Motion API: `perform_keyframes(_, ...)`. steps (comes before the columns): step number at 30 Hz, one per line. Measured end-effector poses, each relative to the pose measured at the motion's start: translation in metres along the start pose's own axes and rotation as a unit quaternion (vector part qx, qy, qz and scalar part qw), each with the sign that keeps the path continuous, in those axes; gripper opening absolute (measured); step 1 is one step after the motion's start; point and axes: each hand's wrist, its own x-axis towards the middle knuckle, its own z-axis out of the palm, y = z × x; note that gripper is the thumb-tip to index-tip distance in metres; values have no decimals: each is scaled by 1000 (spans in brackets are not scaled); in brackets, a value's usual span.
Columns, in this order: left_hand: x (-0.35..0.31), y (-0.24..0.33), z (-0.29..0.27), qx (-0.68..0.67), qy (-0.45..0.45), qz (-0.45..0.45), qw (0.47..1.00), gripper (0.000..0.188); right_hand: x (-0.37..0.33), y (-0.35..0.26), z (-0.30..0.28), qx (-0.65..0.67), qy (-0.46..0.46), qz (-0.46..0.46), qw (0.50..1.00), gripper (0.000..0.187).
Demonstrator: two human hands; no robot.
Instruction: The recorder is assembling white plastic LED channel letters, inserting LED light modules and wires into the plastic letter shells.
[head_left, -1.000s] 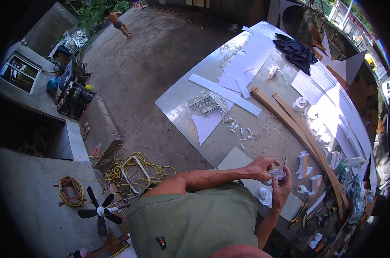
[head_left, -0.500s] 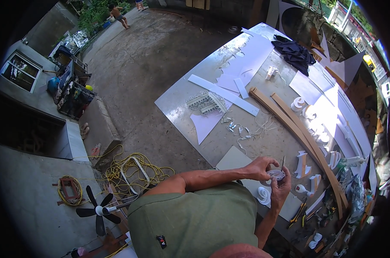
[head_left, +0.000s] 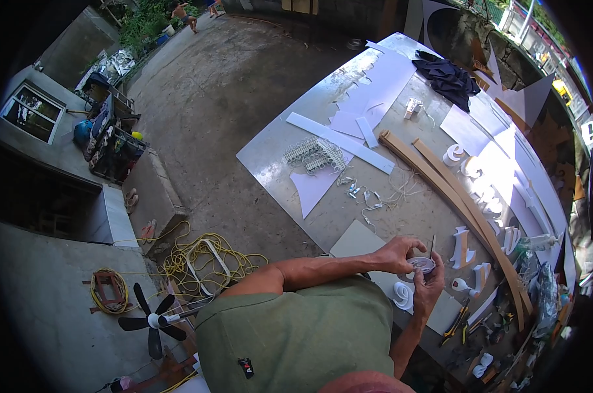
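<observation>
Over the near right part of the table, my left hand (head_left: 400,254) and my right hand (head_left: 429,288) meet at a small white rounded piece (head_left: 422,264). My right fingers wrap round it from the right, while my left thumb and fingers pinch at its left side. A thin pointed tool (head_left: 432,243) sticks up beside my right fingertips; its lower end is hidden. Below my left hand lies a white curled letter (head_left: 403,296) on a grey board (head_left: 355,241). White letters with brown faces (head_left: 463,249) stand right of my hands, near a white glue bottle (head_left: 461,285).
Two long brown strips (head_left: 453,196) cross the table. Strings of small light modules (head_left: 313,154), a white strip (head_left: 339,143) and a dark cloth (head_left: 447,78) lie farther off. Pliers (head_left: 455,322) rest at the near right. A black-bladed fan (head_left: 154,321) and yellow cable (head_left: 179,262) are left.
My hands stay at the white piece, with only slight finger movement. The whole view has shifted a little. A person far off at the upper left has moved slightly.
</observation>
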Motion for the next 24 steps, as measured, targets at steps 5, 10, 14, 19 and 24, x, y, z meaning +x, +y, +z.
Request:
perform_keyframes(5,2,-3,1,-17,-4,-7,1000,61,1,3,-1,-15,4,-14,1000,56)
perform_keyframes(10,2,-1,-1,-23,-10,-12,1000,60,1,3,1,-10,14,-10,1000,56)
perform_keyframes(14,-1,-4,2,-5,-6,-3,1000,60,-2,7,-2,-31,2,-3,1000,57)
perform_keyframes(19,1,-6,7,1,-23,7,1000,59,-10,14,-7,-21,27,-3,999,59)
perform_keyframes(24,-3,4,4,-36,-21,-29,999,55,-3,1,-5,-33,23,-8,999,58)
